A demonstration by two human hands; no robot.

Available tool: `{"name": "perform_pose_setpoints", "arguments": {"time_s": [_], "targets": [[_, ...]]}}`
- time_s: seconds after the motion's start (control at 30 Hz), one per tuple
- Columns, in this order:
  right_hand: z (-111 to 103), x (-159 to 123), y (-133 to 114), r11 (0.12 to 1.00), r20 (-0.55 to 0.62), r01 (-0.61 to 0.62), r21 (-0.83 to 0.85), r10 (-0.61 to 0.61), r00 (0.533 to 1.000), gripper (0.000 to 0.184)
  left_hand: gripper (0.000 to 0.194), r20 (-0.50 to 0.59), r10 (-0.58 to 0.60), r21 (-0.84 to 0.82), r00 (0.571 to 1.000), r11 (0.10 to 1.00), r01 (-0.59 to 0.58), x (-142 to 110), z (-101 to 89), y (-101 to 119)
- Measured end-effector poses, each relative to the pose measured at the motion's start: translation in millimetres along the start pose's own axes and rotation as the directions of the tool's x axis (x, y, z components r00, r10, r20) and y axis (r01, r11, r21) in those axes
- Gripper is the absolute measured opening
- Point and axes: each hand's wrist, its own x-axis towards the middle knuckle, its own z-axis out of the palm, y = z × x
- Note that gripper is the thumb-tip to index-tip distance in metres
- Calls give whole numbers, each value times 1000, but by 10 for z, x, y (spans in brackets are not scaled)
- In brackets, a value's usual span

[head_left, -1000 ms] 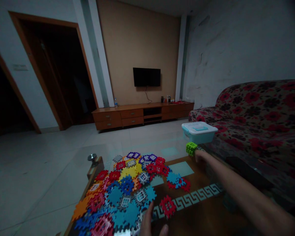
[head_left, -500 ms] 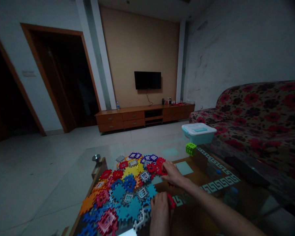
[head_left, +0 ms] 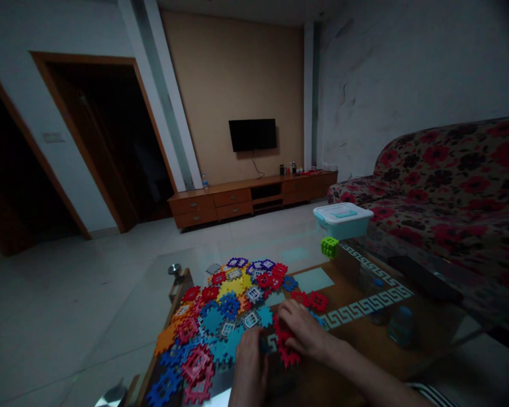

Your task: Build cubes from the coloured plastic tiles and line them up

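Note:
My right hand (head_left: pixel 304 332) is closed on red interlocking plastic tiles (head_left: pixel 289 354) with toothed edges, held low over the glass table. Beside it on the left is my left hand (head_left: pixel 249 362), its fingers curled. A small dark blue edge shows at its fingertips, too dim to make out. A loose pile of toothed tiles, with yellow ones (head_left: pixel 231 287), a blue one (head_left: pixel 229 305) and pink ones (head_left: pixel 197 363), spreads left of and beyond my hands. Past my right hand lie more red tiles (head_left: pixel 318 301), with a blue tile (head_left: pixel 290 283) farther off.
A green block cube (head_left: pixel 330 247) stands near the table's far right corner. Behind it is a lidded teal storage box (head_left: pixel 343 219). Bottles (head_left: pixel 401 327) show dimly through the glass at right. A flowered sofa (head_left: pixel 441 186) is on the right, a low TV cabinet (head_left: pixel 233 204) beyond.
My right hand has come back from the far side of the pile toward my left hand and now grips red tiles. My left hand has shifted slightly left. The camera view has tilted slightly.

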Motion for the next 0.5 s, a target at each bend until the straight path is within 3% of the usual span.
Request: {"name": "perform_pose_setpoints", "arguments": {"time_s": [0.07, 0.17, 0.27, 0.37, 0.43, 0.5], "targets": [[28, 96, 73, 996, -130, -2, 93, 15, 991, 41, 47, -31, 19, 78, 999, 997, -16, -29, 21, -67], [59, 233, 199, 921, -301, 15, 388, 112, 947, 39, 50, -22, 37, 161, 999, 986, -33, -23, -9, -62], [81, 327, 302, 764, -307, -1, 645, 260, 915, 45, 53, -70, 8, 233, 997, 972, 8, 75, -239, -12], [96, 384, 372, 639, -225, -79, 765, 380, 897, 49, 46, -220, -142, 337, 965, 917, 212, 225, -654, -64], [106, 419, 402, 569, -209, -95, 817, 446, 871, 51, 43, -305, -300, 397, 904, 823, 407, 297, -932, -185], [117, 462, 419, 513, -242, -51, 857, 487, 839, 55, 44, -317, -400, 447, 860, 737, 507, 319, -1131, -355]]}}
